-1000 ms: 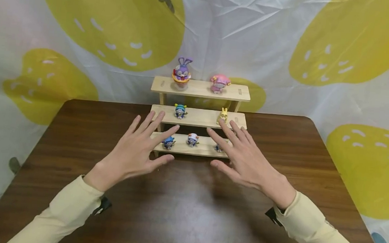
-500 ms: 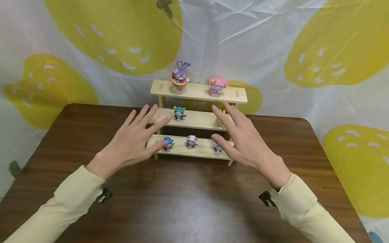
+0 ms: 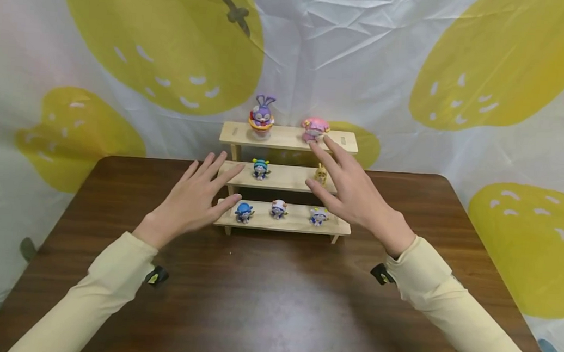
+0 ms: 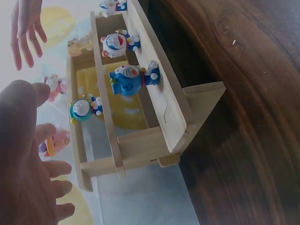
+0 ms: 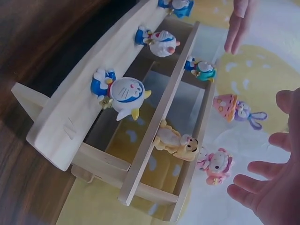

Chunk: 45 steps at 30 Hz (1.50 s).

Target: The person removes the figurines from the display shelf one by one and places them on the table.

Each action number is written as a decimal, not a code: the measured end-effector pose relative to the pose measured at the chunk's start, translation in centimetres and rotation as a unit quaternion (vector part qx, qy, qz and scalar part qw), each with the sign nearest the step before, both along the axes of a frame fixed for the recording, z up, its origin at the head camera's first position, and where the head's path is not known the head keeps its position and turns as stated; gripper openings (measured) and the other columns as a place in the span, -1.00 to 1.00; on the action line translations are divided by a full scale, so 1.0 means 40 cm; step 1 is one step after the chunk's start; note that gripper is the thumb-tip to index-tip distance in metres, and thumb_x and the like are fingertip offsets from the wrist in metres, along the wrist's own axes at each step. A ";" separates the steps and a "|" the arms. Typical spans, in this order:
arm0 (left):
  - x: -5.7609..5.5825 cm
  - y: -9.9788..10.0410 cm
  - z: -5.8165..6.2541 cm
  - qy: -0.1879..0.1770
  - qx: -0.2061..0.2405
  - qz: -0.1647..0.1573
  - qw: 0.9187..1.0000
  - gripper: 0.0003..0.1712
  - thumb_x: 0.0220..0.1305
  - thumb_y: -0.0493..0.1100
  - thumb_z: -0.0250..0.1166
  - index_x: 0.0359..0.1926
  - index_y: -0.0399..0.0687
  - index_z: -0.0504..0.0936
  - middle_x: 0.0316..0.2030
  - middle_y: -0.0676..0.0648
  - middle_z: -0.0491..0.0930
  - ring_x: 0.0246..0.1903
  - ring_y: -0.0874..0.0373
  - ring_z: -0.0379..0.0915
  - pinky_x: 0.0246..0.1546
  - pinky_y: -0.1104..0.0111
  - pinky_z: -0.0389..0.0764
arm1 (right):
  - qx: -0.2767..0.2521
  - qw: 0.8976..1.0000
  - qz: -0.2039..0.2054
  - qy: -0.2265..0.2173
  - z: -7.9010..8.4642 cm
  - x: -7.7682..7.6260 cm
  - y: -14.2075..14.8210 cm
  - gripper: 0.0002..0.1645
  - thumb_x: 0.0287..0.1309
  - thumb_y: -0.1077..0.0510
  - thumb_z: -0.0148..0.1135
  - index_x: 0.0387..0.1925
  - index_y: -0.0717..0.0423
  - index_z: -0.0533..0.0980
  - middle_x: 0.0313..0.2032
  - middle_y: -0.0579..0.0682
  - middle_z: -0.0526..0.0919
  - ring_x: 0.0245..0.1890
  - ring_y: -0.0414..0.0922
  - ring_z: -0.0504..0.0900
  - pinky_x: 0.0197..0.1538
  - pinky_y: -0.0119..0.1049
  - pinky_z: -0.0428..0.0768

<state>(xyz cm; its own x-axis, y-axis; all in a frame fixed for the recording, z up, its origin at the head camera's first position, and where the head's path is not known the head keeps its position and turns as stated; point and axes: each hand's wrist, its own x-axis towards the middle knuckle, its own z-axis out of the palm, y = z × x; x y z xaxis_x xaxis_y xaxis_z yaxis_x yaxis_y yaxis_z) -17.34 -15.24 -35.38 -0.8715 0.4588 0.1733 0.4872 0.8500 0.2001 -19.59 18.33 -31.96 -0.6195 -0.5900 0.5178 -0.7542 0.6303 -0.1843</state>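
Note:
A three-tier wooden display stand holds several small figurines. On its top tier are a purple rabbit in a cup and a pink-hooded figurine. The middle tier bears a teal-hatted figurine and a yellow rabbit. Blue, white and yellow-horned figurines line the bottom tier. My left hand, fingers spread and holding nothing, hovers by the stand's left end. My right hand, also holding nothing, reaches over the right side, its fingertips overlapping the pink-hooded figurine's base in the head view.
The stand is at the back of a dark brown wooden table. Behind it hangs a white cloth printed with large yellow fruit. A dark wrist device shows below the left cuff, another below the right.
My right hand has moved up and forward, from over the lower tiers toward the top one. The left hand has shifted slightly left, uncovering the blue figurine. The figurines stay in place.

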 end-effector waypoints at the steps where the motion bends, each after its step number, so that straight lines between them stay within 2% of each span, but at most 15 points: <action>1: -0.002 0.001 0.001 -0.003 0.000 0.001 1.000 -0.22 0.52 0.31 -0.04 0.62 0.27 0.02 0.61 -0.24 -0.10 0.58 -0.25 -0.21 0.52 -0.18 -0.12 | -0.003 1.000 0.001 0.003 0.001 -0.006 0.000 -0.14 0.33 0.01 0.26 0.55 0.08 0.17 0.48 0.37 0.20 0.45 0.30 0.26 0.39 0.24 0.29; 6: -0.014 0.002 0.003 -0.009 -0.003 0.001 1.000 -0.22 0.53 0.29 -0.05 0.62 0.24 0.01 0.60 -0.26 -0.10 0.58 -0.26 -0.21 0.51 -0.19 -0.11 | -0.009 1.000 -0.008 0.007 0.008 -0.028 -0.002 -0.16 0.33 0.02 0.27 0.55 0.01 0.20 0.48 0.35 0.22 0.44 0.31 0.27 0.37 0.25 0.33; 15: -0.037 0.003 -0.003 -0.022 -0.013 0.007 1.000 -0.23 0.54 0.29 -0.06 0.62 0.20 0.03 0.60 -0.29 -0.10 0.57 -0.29 -0.23 0.51 -0.20 -0.12 | -0.017 0.999 -0.022 0.032 0.020 -0.066 -0.011 -0.27 0.32 0.05 0.29 0.42 0.21 0.34 0.41 0.43 0.29 0.36 0.37 0.36 0.36 0.26 0.33; 26: -0.076 -0.002 -0.036 -0.038 0.039 0.022 0.998 -0.24 0.56 0.18 -0.03 0.61 0.04 0.04 0.55 -0.39 0.01 0.52 -0.39 -0.07 0.46 -0.20 0.08 | -0.020 0.999 -0.038 0.012 0.033 -0.117 -0.020 -0.31 0.30 0.10 0.26 0.39 0.24 0.36 0.35 0.47 0.36 0.34 0.37 0.38 0.34 0.26 0.37; 36: -0.098 0.000 -0.052 -0.111 0.090 0.057 0.988 -0.20 0.57 0.17 -0.08 0.62 -0.06 -0.06 0.56 -0.39 -0.06 0.51 -0.37 -0.05 0.44 -0.20 0.12 | -0.046 0.996 -0.068 -0.035 0.038 -0.159 -0.034 -0.31 0.26 0.17 0.29 0.38 0.29 0.37 0.35 0.41 0.38 0.35 0.32 0.39 0.41 0.15 0.34; 45: -0.126 -0.002 -0.088 -0.153 0.131 0.070 0.977 -0.16 0.57 0.22 -0.13 0.63 -0.07 -0.13 0.59 -0.30 -0.10 0.57 -0.24 -0.14 0.48 -0.14 0.08 | -0.067 0.992 -0.091 -0.057 0.023 -0.182 -0.050 -0.30 0.24 0.19 0.32 0.37 0.30 0.38 0.31 0.33 0.46 0.32 0.25 0.45 0.39 0.11 0.38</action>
